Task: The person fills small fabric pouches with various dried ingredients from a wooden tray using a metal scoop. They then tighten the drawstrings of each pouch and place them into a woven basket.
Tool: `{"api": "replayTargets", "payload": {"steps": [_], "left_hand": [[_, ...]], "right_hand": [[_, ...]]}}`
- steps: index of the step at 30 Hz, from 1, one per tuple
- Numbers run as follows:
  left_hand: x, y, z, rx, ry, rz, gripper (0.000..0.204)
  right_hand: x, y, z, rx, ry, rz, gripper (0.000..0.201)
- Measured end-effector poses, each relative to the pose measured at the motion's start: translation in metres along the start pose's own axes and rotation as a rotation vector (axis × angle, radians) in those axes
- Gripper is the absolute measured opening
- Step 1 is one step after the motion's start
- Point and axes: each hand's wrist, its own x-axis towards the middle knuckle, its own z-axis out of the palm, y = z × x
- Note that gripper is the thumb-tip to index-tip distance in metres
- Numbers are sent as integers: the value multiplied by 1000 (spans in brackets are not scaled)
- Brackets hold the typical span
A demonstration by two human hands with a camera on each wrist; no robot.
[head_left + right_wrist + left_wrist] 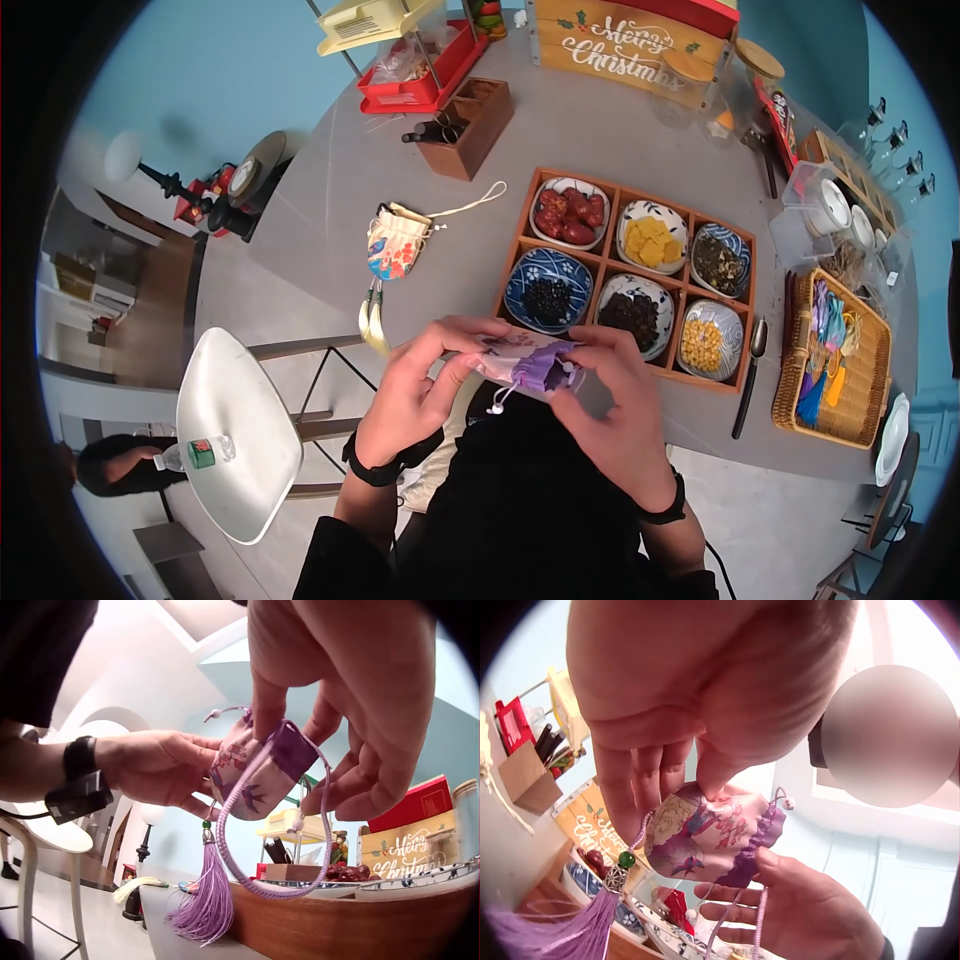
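Note:
A small pink and purple drawstring pouch [522,358] with flower prints is held up between both hands, over the front edge of the table. My left hand [420,385] grips its closed bottom end between thumb and fingers. At the purple gathered mouth, my right hand [622,415] pinches the cloth. From the pouch hang a purple tassel [206,889] with a green bead and a looped lilac cord [225,847]. Just beyond the hands stands a wooden compartment tray [612,277] with bowls of red dates, yellow pieces, dark bits and corn-like kernels.
A second pouch [393,243], cream with a pale tassel, lies on the table at left. To the right are a spoon [758,340] and a wicker basket [870,345] of coloured tassels. Behind stand a wooden box [480,125] and a Christmas crate [620,50]. A white chair [240,400] is at left.

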Motion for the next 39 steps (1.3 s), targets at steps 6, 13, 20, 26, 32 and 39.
{"api": "replayTargets", "payload": {"steps": [6,13,20,26,32,39], "left_hand": [[-6,-10,9,-176,-211,-87,28],[19,-18,19,-230,-643,-168,104],[39,-14,32,-184,-753,-96,80],[40,-19,40,-355,-658,-274,52],[47,-27,47,-196,-757,-175,41],[68,-21,50,-49,-990,-217,42]], "right_hand": [[-14,2,-14,-70,-24,-41,20],[-15,0,-30,-50,-158,-204,22],[-9,5,-46,-134,-190,-120,24],[-5,-2,-59,-211,-272,-92,19],[-14,22,-67,41,-168,26,14],[-9,28,-73,38,-150,168,13]]}}
